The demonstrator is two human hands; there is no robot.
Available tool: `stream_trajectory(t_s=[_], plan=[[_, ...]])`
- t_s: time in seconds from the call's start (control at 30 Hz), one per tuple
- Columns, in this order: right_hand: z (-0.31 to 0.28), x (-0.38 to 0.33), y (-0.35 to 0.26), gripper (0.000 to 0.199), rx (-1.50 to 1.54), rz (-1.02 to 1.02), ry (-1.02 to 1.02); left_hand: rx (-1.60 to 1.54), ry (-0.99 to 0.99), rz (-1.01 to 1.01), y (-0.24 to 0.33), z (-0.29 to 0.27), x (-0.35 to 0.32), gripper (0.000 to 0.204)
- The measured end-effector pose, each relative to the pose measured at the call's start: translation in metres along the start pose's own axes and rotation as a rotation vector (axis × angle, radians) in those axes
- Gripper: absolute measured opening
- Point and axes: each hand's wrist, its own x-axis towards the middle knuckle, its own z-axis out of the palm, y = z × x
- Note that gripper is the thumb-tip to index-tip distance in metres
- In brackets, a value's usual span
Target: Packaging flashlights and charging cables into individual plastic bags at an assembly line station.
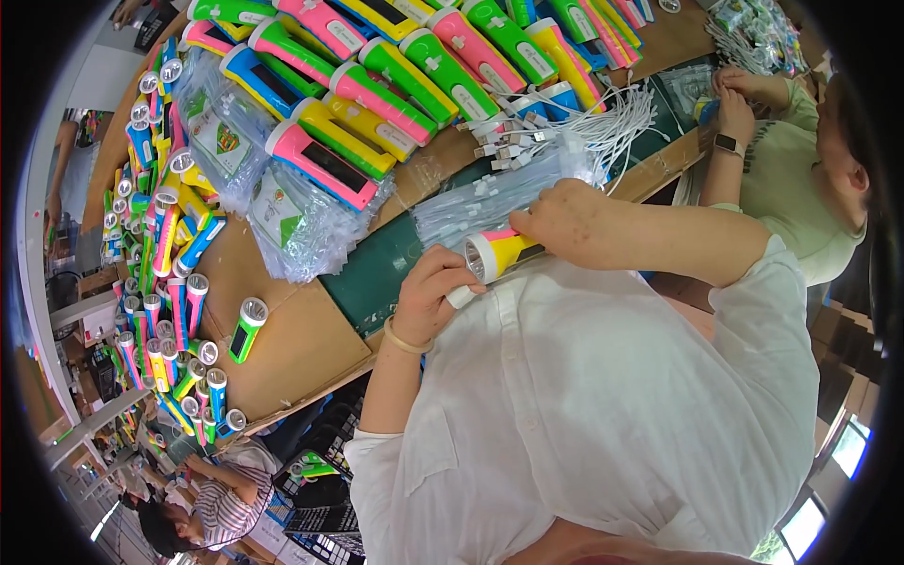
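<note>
In front of my chest is a yellow and pink flashlight with a white rim and a clear lens, its head pointing left. My right hand is closed around its body and hides the rear part. At the lens end, the fingers of my left hand are bent against the white rim. A small white piece shows at those fingertips; I cannot make out what it is. Just beyond both hands, clear plastic sleeves lie on the green tabletop.
Colourful flashlights are heaped at the far side, beside printed plastic bags. White cables lie far right. More flashlights crowd the left; a green one lies apart on cardboard. Co-workers sit right and lower left.
</note>
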Motion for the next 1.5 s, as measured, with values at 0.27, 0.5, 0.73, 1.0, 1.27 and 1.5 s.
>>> stream_trajectory(t_s=[0.27,0.5,0.73,1.0,1.27,1.5], plan=[[0.034,0.006,-0.028,0.022,-0.13,0.017,0.02,-0.082,-0.087,0.047,-0.003,0.006,0.021,0.02],[0.015,-0.001,0.075,0.018,0.127,0.111,0.604,0.121,0.053,0.024,-0.015,0.005,0.014,0.023],[0.033,-0.024,0.151,0.01,-0.138,0.294,0.639,0.149,0.079,-0.062,-0.009,0.003,0.009,0.022],[-0.013,-0.066,0.149,0.011,0.507,0.113,1.049,0.06,0.078,-0.105,-0.013,-0.003,-0.008,0.02],[-0.043,-0.094,0.121,0.023,0.714,0.034,0.977,0.077,0.081,-0.13,-0.013,-0.001,-0.004,0.017],[-0.045,-0.053,0.066,0.012,1.527,-0.441,0.932,0.079,0.112,-0.149,-0.014,0.002,-0.012,0.019]])
